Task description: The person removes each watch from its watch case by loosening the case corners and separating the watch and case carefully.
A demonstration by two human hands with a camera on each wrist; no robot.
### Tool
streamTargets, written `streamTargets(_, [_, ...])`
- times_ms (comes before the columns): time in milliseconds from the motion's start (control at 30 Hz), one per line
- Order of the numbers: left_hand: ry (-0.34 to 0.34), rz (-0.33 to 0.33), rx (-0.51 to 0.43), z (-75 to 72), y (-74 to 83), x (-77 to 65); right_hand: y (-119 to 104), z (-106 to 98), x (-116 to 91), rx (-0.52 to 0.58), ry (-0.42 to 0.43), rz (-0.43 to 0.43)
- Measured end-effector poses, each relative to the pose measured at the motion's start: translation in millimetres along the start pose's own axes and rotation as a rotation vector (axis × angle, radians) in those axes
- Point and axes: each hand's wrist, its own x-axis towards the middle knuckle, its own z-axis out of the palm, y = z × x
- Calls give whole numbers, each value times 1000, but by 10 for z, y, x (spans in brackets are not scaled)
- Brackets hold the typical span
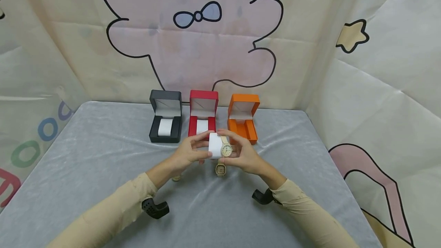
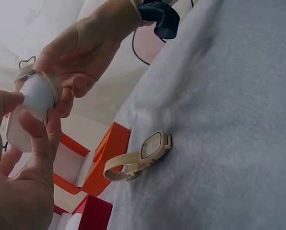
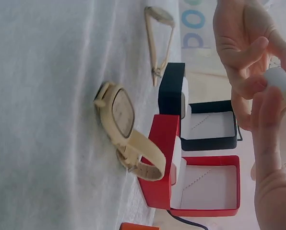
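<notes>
A white watch cushion (image 1: pixel 215 146) is held up between both hands above the table, in front of the open boxes. My left hand (image 1: pixel 187 153) grips its left end between thumb and fingers. Around its right end goes a cream-strapped wristwatch (image 1: pixel 226 150) with a round dial. My right hand (image 1: pixel 247 155) pinches that watch, fingers at the strap and thumb below the dial. Under the hands lies a second cream watch (image 2: pixel 154 146) with a squarish dial, its strap in a loop. A third watch (image 3: pixel 160 16) rests farther left, mostly behind the left wrist in the head view.
Three open boxes stand along the back of the grey cloth-covered table (image 1: pixel 86 156). The black box (image 1: pixel 156 133) and red box (image 1: pixel 204 94) each hold a white cushion. No cushion sits in the orange box (image 1: pixel 253 131). Printed curtains hang behind and beside the table.
</notes>
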Motion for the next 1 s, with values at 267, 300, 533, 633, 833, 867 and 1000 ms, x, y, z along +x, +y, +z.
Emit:
streamTargets(267, [-53,6,7,-42,50,1,-19,-86,18,71,-93,-9])
streamTargets(300, [-59,4,8,-45,55,-1,-21,-99,18,72,-106,-7])
streamTargets(533, [-69,-16,-2,-44,67,-11,-44,-173,-3,72,-154,30])
streamTargets(633, [-61,-11,-10,-44,63,-7,-52,-174,-4,71,-159,71])
streamTargets(833, [-43,2,-13,-48,53,7,-91,-161,-28,41,-126,126])
streamTargets(867, [-42,6,-13,-49,53,6,-102,-159,-32,41,-123,137])
streamTargets(1000, [-39,9,-9,-59,55,-5,-123,-167,-30,62,-133,171])
